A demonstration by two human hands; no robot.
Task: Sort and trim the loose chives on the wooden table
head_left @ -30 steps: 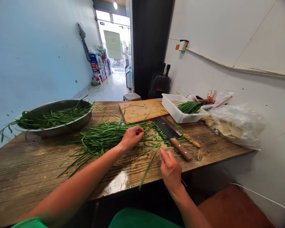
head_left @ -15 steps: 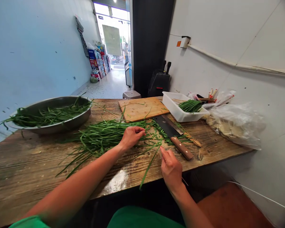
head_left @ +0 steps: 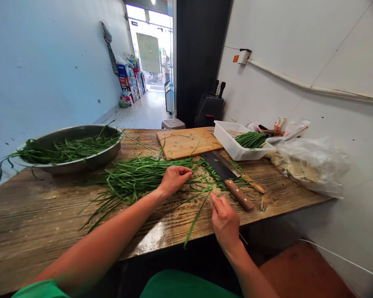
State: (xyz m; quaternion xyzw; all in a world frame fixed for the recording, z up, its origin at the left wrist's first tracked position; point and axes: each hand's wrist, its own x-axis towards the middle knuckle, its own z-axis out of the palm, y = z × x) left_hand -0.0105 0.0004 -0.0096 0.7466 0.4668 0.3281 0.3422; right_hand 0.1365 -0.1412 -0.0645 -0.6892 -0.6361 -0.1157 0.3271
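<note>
A loose pile of long green chives [head_left: 130, 178] lies across the middle of the wooden table [head_left: 34, 215]. My left hand [head_left: 173, 179] rests on the pile's right end, fingers curled over a few stalks. Nearer the table's front edge, my right hand [head_left: 225, 221] pinches one chive leaf [head_left: 196, 217] that hangs over the edge. A cleaver [head_left: 226, 176] with a wooden handle lies just right of both hands, blade pointing away from me.
A metal basin [head_left: 77, 159] with chives stands at the left. A wooden cutting board [head_left: 186, 142] and a white tray [head_left: 233, 145] of trimmed chives sit at the back. Bamboo skewers [head_left: 251, 182] lie by the cleaver; a plastic bag [head_left: 307, 163] fills the right end.
Both hands have stayed almost where they were; my left hand's fingers have shifted slightly on the chives. The camera has moved a little.
</note>
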